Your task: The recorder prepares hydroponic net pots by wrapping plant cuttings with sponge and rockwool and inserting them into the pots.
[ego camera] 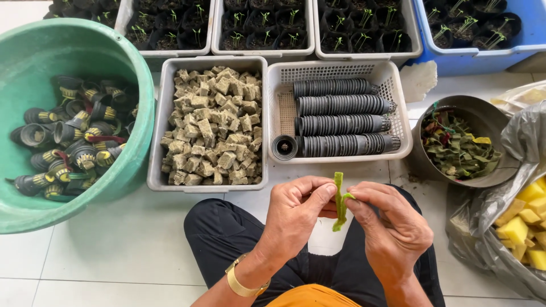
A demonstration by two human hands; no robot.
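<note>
- Right now a seated person holds a thin green sponge strip (339,200) upright between both hands, just in front of a white slotted basket (392,77).
- Left hand (296,213): thumb and fingers are pinched together on the strip's left side; a gold watch (242,282) sits on that wrist.
- Right hand (392,227): fingertips are clamped on the strip's right side, near its middle, where a small green flap sticks out.
- That basket holds four rows of stacked black net cups lying on their sides, and one single black cup (284,147) stands at its near left corner.
- Touching the basket's left side, a grey tray (159,125) is heaped with brownish sponge cubes (213,128).
- Further left of the basket, a large green tub (62,45) holds loose black cups with yellow-striped pieces in them.
- Right of the basket, a metal bowl (489,113) contains used greenish strips and scraps.
- Beyond the bowl, to the basket's near right, a clear plastic bag (500,199) holds yellow sponge cubes (520,227).
- Behind the basket, trays of seedlings (264,23) in small black pots stand in a row.
</note>
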